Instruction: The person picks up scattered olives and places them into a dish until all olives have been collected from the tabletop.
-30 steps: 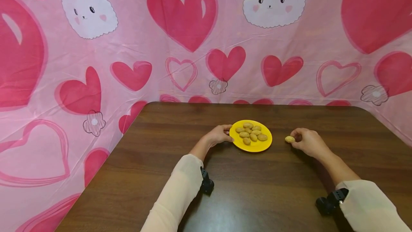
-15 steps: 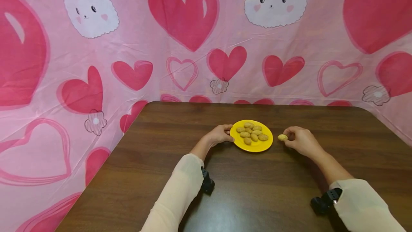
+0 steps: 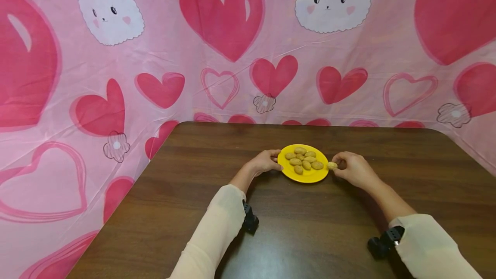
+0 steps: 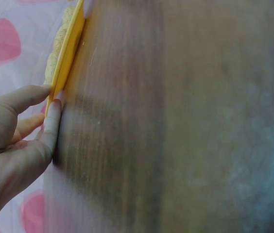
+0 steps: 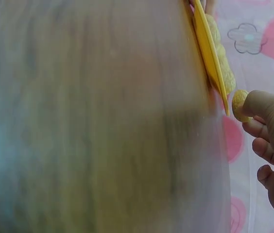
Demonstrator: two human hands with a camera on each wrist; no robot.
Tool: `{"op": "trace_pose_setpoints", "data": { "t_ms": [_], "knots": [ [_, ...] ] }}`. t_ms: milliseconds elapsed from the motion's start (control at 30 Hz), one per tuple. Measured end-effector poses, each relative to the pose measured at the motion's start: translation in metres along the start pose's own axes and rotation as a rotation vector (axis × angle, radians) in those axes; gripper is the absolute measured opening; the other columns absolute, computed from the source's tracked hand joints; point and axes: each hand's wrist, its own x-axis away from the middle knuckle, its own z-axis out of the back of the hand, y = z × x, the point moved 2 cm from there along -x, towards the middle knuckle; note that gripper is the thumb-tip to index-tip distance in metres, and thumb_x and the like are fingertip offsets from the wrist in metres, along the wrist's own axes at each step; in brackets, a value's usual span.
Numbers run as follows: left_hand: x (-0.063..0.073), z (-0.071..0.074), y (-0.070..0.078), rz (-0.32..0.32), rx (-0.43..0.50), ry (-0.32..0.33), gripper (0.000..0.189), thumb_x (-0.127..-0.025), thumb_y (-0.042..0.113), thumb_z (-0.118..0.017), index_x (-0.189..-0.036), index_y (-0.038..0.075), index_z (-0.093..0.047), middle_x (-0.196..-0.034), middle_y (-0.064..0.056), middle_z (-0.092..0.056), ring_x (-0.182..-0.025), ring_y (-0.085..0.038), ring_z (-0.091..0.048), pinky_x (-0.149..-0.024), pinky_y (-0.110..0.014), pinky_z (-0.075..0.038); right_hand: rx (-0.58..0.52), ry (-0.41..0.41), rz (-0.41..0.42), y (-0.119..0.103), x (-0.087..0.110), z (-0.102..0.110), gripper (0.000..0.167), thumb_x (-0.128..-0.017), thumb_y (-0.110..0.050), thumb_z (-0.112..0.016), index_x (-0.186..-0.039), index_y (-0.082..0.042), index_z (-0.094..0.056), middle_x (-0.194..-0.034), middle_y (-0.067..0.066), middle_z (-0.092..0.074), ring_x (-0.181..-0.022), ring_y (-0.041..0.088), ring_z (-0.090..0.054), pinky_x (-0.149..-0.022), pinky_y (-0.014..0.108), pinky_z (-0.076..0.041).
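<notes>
A round yellow plate (image 3: pixel 306 177) lies on the table, bearing several small oval yellow-brown nuggets (image 3: pixel 295 162) whose exact kind I cannot tell. My left hand (image 3: pixel 264 162) holds the plate's left rim; in the left wrist view its fingers (image 4: pixel 27 97) lie on both faces of that edge. Between thumb and fingertips my right hand (image 3: pixel 357 169) pinches one more rough-skinned oval nugget (image 5: pixel 240 105). That nugget is at the plate's right rim, and in the right wrist view it appears slightly above the edge, apart from the others.
The brown wooden table (image 3: pixel 294 227) extends around the plate on all sides. Behind it hangs a pink cloth (image 3: pixel 228 85) with hearts and rabbit faces. A small black camera sits on each wrist, the left one (image 3: pixel 250 218) and the right one (image 3: pixel 383 243).
My right hand has moved left with the pinched nugget, from well right of the plate to its right rim. The left hand keeps its hold on the plate.
</notes>
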Motion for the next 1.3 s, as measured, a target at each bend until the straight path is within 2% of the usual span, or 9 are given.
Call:
{"op": "trace_pose_setpoints", "data": {
  "t_ms": [367, 667, 900, 1033, 1300],
  "knots": [
    [-0.002, 0.0, -0.002, -0.004, -0.001, -0.003, 0.067, -0.078, -0.01, -0.065, -0.139, -0.002, -0.038, -0.122, -0.016, -0.055, -0.096, -0.019, -0.057, -0.083, -0.028, -0.05, -0.001, -0.009, 0.029, -0.015, -0.004, -0.008, 0.022, -0.072, -0.006, -0.073, -0.091, 0.0, -0.063, -0.086, 0.009, -0.06, -0.073, 0.021, -0.055, -0.065, 0.037, -0.048],
    [-0.001, 0.0, -0.001, 0.004, -0.001, 0.002, 0.067, -0.079, -0.01, -0.065, -0.139, -0.002, -0.038, -0.12, -0.016, -0.056, -0.094, -0.017, -0.056, -0.082, -0.028, -0.05, -0.003, -0.004, 0.089, -0.027, -0.009, -0.015, 0.019, -0.071, -0.006, -0.074, -0.087, -0.002, -0.063, -0.077, 0.003, -0.056, -0.066, 0.017, -0.049, -0.056, 0.03, -0.042],
    [-0.001, 0.001, -0.001, 0.007, -0.01, 0.005, 0.067, -0.078, -0.01, -0.066, -0.139, -0.001, -0.038, -0.119, -0.016, -0.056, -0.094, -0.018, -0.056, -0.083, -0.027, -0.05, 0.026, -0.021, 0.104, -0.035, -0.013, -0.022, 0.017, -0.072, -0.007, -0.075, -0.086, -0.004, -0.065, -0.082, 0.003, -0.06, -0.073, 0.02, -0.051, -0.066, 0.037, -0.045],
    [-0.001, 0.001, -0.001, 0.008, -0.016, 0.005, 0.067, -0.078, -0.009, -0.066, -0.139, -0.001, -0.038, -0.12, -0.015, -0.055, -0.095, -0.018, -0.056, -0.083, -0.027, -0.049, 0.026, -0.025, 0.113, -0.038, -0.014, -0.024, 0.016, -0.071, -0.007, -0.076, -0.084, -0.006, -0.066, -0.08, 0.002, -0.059, -0.073, 0.02, -0.05, -0.068, 0.038, -0.045],
    [-0.002, 0.001, -0.001, 0.011, -0.015, 0.006, 0.067, -0.079, -0.01, -0.066, -0.139, -0.001, -0.037, -0.124, -0.016, -0.054, -0.098, -0.019, -0.055, -0.084, -0.027, -0.049, 0.037, -0.07, 0.078, -0.041, -0.015, -0.027, 0.016, -0.073, -0.01, -0.075, -0.087, -0.006, -0.068, -0.079, 0.001, -0.059, -0.075, 0.021, -0.05, -0.07, 0.039, -0.046]
  ]
}}
